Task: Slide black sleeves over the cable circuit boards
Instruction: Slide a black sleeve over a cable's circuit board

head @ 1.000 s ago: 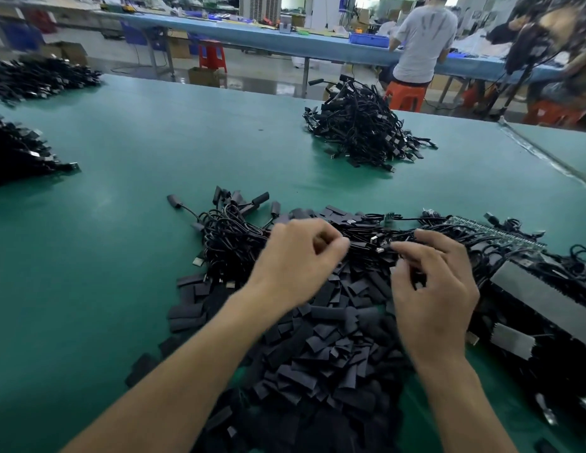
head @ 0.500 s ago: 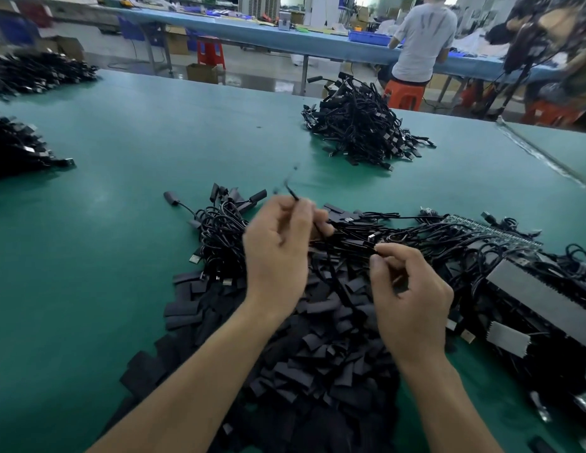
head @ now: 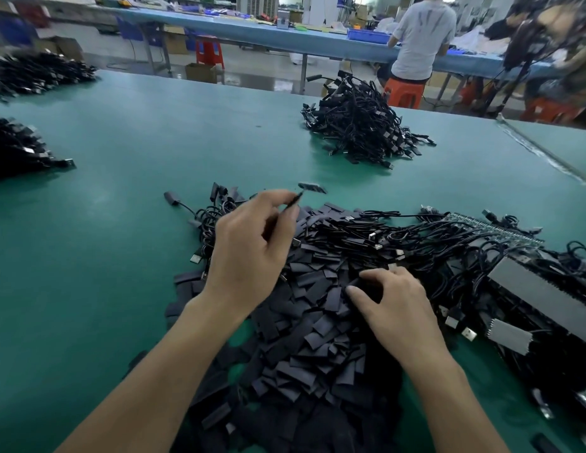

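- Right hand (head: 396, 302) has dropped onto the sleeve pile (head: 318, 341), fingers curled; any grip is hidden.
- Left hand (head: 249, 246) above that pile pinches a cable (head: 293, 202), its end blurred.

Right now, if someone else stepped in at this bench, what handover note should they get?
Left hand: pinches a thin cable, its blurred end lifted off the table.
Right hand: fingers curled down on the sleeve pile; whether it grips one is unclear.
Cable tangle lies behind the sleeves; a separate cable heap sits farther back, likely finished.
Left to do: many cables and sleeves remain.
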`<state>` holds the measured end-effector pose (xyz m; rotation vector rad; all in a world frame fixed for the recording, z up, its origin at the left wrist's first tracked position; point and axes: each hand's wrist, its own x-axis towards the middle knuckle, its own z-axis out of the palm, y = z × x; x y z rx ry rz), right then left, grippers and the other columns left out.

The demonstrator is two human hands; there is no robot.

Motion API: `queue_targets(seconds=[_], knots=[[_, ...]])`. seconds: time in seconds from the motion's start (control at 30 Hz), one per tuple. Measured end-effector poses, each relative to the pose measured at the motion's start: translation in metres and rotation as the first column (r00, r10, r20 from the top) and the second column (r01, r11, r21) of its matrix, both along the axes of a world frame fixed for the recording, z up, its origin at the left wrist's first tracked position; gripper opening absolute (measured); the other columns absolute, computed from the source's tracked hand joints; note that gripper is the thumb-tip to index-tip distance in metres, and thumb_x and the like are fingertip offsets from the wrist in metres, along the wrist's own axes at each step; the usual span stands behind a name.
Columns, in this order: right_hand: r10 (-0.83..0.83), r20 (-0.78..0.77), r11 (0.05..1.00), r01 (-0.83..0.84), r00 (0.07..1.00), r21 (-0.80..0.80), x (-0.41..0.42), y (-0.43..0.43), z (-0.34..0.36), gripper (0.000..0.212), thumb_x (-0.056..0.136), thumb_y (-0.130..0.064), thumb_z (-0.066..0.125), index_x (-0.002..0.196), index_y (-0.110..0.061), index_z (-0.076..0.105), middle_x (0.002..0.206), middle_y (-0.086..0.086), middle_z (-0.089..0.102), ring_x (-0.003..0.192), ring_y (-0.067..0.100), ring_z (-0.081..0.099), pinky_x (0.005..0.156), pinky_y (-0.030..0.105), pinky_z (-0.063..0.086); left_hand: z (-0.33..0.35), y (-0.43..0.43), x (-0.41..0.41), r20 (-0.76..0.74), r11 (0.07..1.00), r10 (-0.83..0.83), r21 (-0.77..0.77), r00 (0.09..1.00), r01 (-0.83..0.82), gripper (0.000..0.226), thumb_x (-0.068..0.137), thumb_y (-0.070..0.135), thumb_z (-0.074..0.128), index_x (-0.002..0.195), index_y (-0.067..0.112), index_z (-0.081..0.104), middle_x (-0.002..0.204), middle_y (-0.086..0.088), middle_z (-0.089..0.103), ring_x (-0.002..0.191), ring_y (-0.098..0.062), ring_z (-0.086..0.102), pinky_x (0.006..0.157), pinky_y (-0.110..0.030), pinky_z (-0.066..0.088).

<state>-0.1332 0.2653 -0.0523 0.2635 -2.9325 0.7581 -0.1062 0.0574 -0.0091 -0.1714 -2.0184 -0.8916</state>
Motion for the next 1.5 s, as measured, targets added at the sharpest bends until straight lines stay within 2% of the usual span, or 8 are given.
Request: queue_targets(seconds=[0.23, 0.37, 0.67, 0.9, 1.07, 1.2, 1.4, 1.5], knots=[[0.026, -0.134, 0.970, -0.057, 0.991, -0.237, 0.002, -0.003, 0.004, 0.015, 0.087, -0.023, 0.075, 0.093, -0.027, 0.062, 0.085, -0.014, 0.062, 0.080, 0.006, 0.061, 0.077, 0.030, 0.053, 0.006, 0.013, 0.018, 0.235, 0.901, 0.077, -0.432, 0.969, 0.033, 0.034, 0.100, 0.029, 0.032, 0.111, 0.023, 0.064, 0.068, 0.015, 0.059, 0.049, -0.012, 0.053, 0.043, -0.026, 0.039], [-0.062, -0.155, 0.965, 0.020, 0.986, -0.262, -0.001, 0.000, 0.000, 0.009, 0.091, -0.025, 0.069, 0.098, -0.027, 0.063, 0.081, -0.016, 0.061, 0.076, 0.001, 0.058, 0.062, 0.013, 0.041, -0.004, 0.021, 0.026, 0.281, 0.899, 0.130, -0.437, 0.951, 0.006, 0.030, 0.097, 0.031, 0.029, 0.087, 0.018, 0.054, 0.059, 0.008, 0.053, 0.043, -0.016, 0.047, 0.041, -0.028, 0.032], [0.013, -0.051, 1.000, -0.013, 0.999, -0.004, 0.000, 0.002, 0.002, 0.026, 0.083, -0.048, 0.073, 0.098, -0.027, 0.074, 0.097, -0.007, 0.051, 0.101, 0.016, 0.047, 0.087, 0.033, 0.046, -0.017, 0.019, 0.031, 0.318, 0.898, 0.233, -0.434, 0.919, -0.078, 0.058, 0.101, 0.059, 0.026, 0.076, 0.026, 0.066, 0.062, 0.009, 0.061, 0.054, -0.012, 0.059, 0.041, -0.027, 0.037], [0.047, -0.081, 0.979, -0.062, 0.996, -0.196, 0.000, -0.002, 0.003, 0.029, 0.082, -0.014, 0.076, 0.073, -0.036, 0.059, 0.082, -0.017, 0.060, 0.083, 0.004, 0.059, 0.073, 0.022, 0.044, -0.037, 0.034, 0.031, 0.546, 0.966, -0.016, -0.209, 0.838, 0.154, 0.025, 0.101, 0.047, 0.044, 0.081, 0.032, 0.045, 0.068, 0.018, 0.049, 0.069, -0.010, 0.053, 0.056, -0.031, 0.039], [0.020, -0.155, 0.929, -0.076, 0.988, -0.362, -0.003, -0.001, 0.000, 0.019, 0.091, -0.010, 0.068, 0.103, -0.025, 0.068, 0.082, -0.016, 0.063, 0.078, 0.001, 0.062, 0.069, 0.025, 0.054, -0.041, 0.030, 0.025, 0.587, 0.940, -0.324, 0.289, 0.742, 0.182, 0.006, 0.093, 0.034, 0.063, 0.095, 0.034, 0.069, 0.075, 0.010, 0.070, 0.066, -0.014, 0.066, 0.067, -0.042, 0.057], [0.068, -0.264, 0.925, -0.160, 0.962, -0.345, -0.003, -0.005, 0.001, 0.013, 0.093, -0.015, 0.065, 0.101, -0.022, 0.073, 0.090, -0.018, 0.060, 0.084, -0.005, 0.057, 0.073, 0.005, 0.041, -0.041, 0.025, 0.022, 0.500, 0.847, -0.469, 0.488, 0.728, 0.211, 0.020, 0.094, 0.015, 0.064, 0.100, 0.034, 0.066, 0.075, 0.007, 0.073, 0.061, -0.012, 0.067, 0.062, -0.030, 0.057], [0.070, -0.190, 0.910, -0.141, 0.979, -0.391, -0.005, -0.003, -0.005, 0.011, 0.097, -0.018, 0.061, 0.098, -0.026, 0.068, 0.077, -0.012, 0.066, 0.076, 0.008, 0.064, 0.070, 0.039, 0.057, -0.044, 0.022, 0.022, 0.441, 0.801, -0.488, 0.569, 0.753, 0.186, 0.022, 0.091, 0.012, 0.069, 0.087, 0.033, 0.070, 0.075, -0.001, 0.072, 0.072, -0.021, 0.070, 0.056, -0.019, 0.050], [0.054, -0.173, 0.889, -0.127, 0.983, -0.441, -0.005, -0.001, -0.004, 0.017, 0.097, -0.017, 0.060, 0.105, -0.030, 0.068, 0.078, -0.013, 0.066, 0.069, 0.010, 0.066, 0.064, 0.031, 0.058, -0.044, 0.021, 0.021, 0.399, 0.772, -0.489, 0.612, 0.776, 0.172, 0.015, 0.090, 0.013, 0.073, 0.085, 0.028, 0.073, 0.074, -0.002, 0.072, 0.073, -0.027, 0.070, 0.055, -0.022, 0.053]])
